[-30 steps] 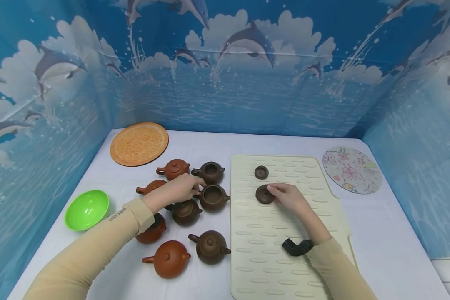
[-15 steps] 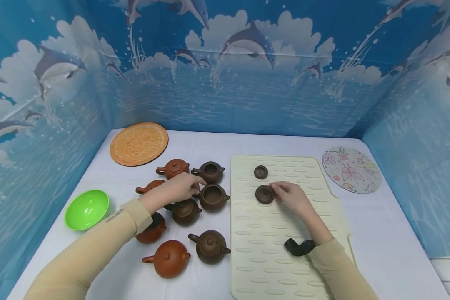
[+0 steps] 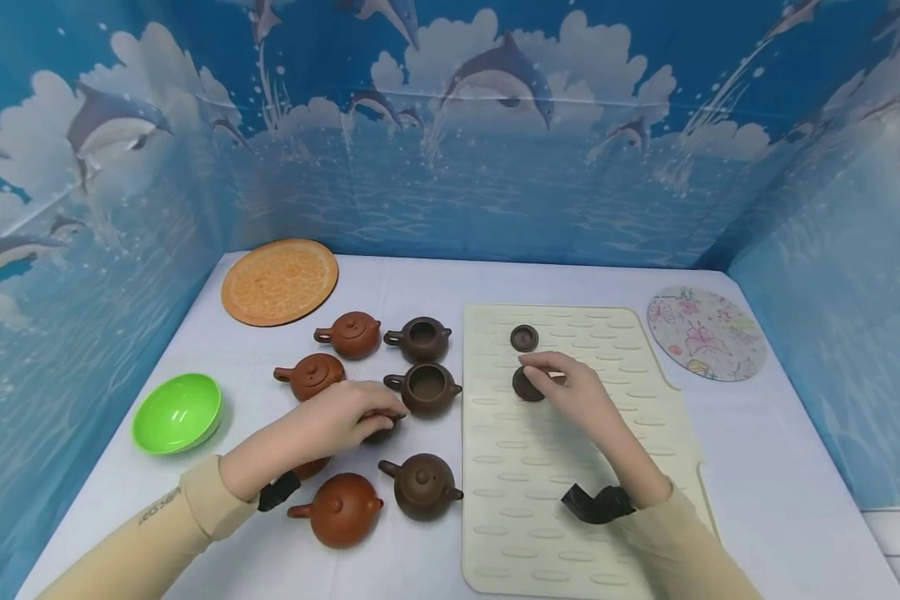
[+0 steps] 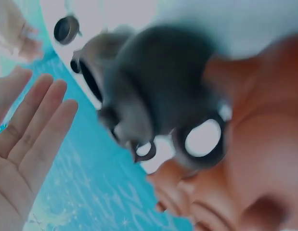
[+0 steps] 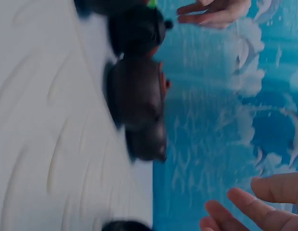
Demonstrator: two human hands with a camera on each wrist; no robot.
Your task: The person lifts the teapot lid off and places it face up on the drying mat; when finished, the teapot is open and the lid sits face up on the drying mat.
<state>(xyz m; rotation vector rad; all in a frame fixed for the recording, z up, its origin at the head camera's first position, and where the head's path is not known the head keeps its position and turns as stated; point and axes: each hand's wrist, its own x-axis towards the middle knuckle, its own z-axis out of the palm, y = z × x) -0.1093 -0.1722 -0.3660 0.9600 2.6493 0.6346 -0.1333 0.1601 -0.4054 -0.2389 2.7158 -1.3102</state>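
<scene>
My left hand (image 3: 330,425) hovers over a dark brown teapot (image 3: 381,433), hiding most of it; in the left wrist view its fingers (image 4: 40,115) are straight and hold nothing. Just beyond stands a lidless dark teapot (image 3: 429,405), and behind that a smaller lidless one (image 3: 422,348). Over the cream mat, my right hand (image 3: 576,392) is held with loosely bent fingers above a dark round teapot lid (image 3: 527,387), partly covering it. The right wrist view shows these fingers (image 5: 264,211) apart from anything. A smaller dark lid (image 3: 524,337) lies farther back.
The cream mat (image 3: 510,500) covers the table's middle right. A lidded dark teapot (image 3: 423,487) and several reddish teapots, one in front (image 3: 345,512), stand left of it. A green bowl (image 3: 176,414), an orange disc (image 3: 279,282) and a patterned disc (image 3: 707,333) lie around.
My left hand has moved from the lidless teapot's handle back towards me, over the neighbouring dark teapot. My right hand has let go of the larger lid and risen slightly above it.
</scene>
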